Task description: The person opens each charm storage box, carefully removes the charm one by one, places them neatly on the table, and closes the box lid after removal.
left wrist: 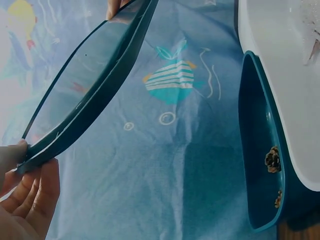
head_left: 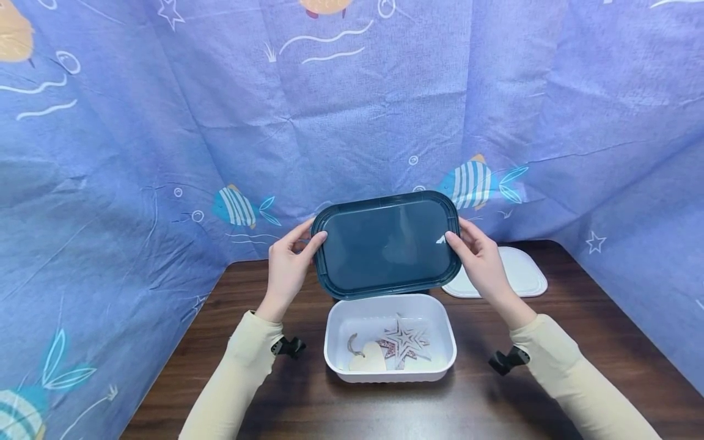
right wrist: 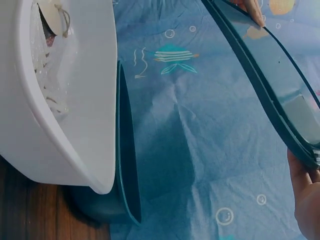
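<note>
Both hands hold up a dark teal rectangular lid (head_left: 387, 244), tilted so its face shows in the head view. My left hand (head_left: 288, 263) pinches its left end between thumb and fingers. On the opposite end my right hand (head_left: 481, 260) grips it the same way. Below the lid stands a white box (head_left: 390, 377) without a cover, holding a pale heart ornament (head_left: 368, 359) with a cord loop and star ornaments (head_left: 406, 339). Behind it, mostly hidden in the head view, is a dark teal box (left wrist: 260, 150) with small pine cones (left wrist: 272, 160) inside.
A white lid (head_left: 522, 272) lies on the dark wooden table (head_left: 220, 342) at the back right, partly behind the right hand. A blue fish-patterned cloth (head_left: 352, 122) hangs around the back and sides. Small black devices (head_left: 508, 360) sit at both wrists.
</note>
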`<state>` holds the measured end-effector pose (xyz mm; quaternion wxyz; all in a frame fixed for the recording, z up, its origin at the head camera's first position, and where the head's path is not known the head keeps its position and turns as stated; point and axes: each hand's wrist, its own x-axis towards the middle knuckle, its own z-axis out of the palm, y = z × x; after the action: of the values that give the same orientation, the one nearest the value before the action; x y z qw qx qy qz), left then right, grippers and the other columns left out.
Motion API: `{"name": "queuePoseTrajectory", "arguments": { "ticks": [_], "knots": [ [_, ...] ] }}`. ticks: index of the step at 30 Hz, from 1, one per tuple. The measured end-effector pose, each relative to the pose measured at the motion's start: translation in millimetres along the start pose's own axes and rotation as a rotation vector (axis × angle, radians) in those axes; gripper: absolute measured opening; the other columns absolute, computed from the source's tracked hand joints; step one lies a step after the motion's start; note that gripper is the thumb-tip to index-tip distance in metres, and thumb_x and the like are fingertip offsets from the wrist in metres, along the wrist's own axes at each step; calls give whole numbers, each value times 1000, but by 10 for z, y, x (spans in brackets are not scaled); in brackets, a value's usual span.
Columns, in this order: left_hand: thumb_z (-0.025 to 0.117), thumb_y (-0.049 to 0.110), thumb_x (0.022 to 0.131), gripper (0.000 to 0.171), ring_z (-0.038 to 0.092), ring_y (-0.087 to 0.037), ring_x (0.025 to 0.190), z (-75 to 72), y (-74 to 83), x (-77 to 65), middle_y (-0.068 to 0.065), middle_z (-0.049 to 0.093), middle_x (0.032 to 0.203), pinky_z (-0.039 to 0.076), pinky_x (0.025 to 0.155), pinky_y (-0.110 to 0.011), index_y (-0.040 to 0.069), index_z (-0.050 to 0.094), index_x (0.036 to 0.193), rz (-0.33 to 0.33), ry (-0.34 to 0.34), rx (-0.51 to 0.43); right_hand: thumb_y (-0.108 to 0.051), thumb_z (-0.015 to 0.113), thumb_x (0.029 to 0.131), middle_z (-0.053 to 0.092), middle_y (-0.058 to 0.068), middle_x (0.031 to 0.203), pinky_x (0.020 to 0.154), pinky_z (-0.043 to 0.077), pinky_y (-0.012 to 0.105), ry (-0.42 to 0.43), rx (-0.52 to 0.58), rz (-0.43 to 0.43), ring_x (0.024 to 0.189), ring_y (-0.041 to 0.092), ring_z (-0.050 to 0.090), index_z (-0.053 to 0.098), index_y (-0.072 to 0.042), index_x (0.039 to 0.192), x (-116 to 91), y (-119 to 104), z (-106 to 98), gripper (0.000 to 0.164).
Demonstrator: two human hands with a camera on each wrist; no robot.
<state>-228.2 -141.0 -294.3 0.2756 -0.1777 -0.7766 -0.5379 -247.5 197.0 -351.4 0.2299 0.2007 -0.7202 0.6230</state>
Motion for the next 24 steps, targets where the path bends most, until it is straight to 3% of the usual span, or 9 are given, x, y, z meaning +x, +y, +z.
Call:
{"name": "queuePoseTrajectory", "arguments": {
  "ticks": [2,4,9,14,21,24],
  "knots": [
    [73,23,95,36,67,-19,65,1,-2,0,-13,71,92,55,57,-23,11,70,130,1,-11,1,-21,57,105,70,3,121,74,58,24,1,11,12,91,8,70,52,-4,146,-8,-1,-1,45],
    [72,17,96,36,67,-22,64,0,96,-19,-17,70,92,54,57,-22,5,68,130,-13,-17,12,-20,57,105,71,-3,117,74,58,24,-3,27,20,90,8,71,51,-4,147,-14,-5,-2,45],
    [72,16,96,36,67,-21,64,8,96,-12,-18,69,92,54,57,-22,5,68,130,-28,-29,-25,-20,57,105,72,-8,112,74,58,25,2,65,39,91,8,71,51,-1,145,-13,-19,-3,45],
    [72,16,95,36,65,-15,65,54,105,0,-18,69,91,54,57,-22,5,69,130,-59,-49,-61,-21,56,105,70,-8,112,76,58,23,18,114,54,93,8,71,48,2,146,-20,-30,-24,48],
    [72,15,96,35,63,-16,61,148,149,6,-17,70,91,55,57,-26,4,69,129,-71,-77,-75,-17,54,106,69,-6,116,81,56,21,48,269,62,99,8,68,47,3,145,-43,-52,-68,44],
    [71,16,96,36,64,-16,63,217,73,31,-16,70,91,58,59,-32,7,68,130,-77,-94,-92,-15,54,106,69,-5,114,81,56,21,82,302,67,99,8,68,50,-1,143,-51,-77,-101,40]
  ]
}}
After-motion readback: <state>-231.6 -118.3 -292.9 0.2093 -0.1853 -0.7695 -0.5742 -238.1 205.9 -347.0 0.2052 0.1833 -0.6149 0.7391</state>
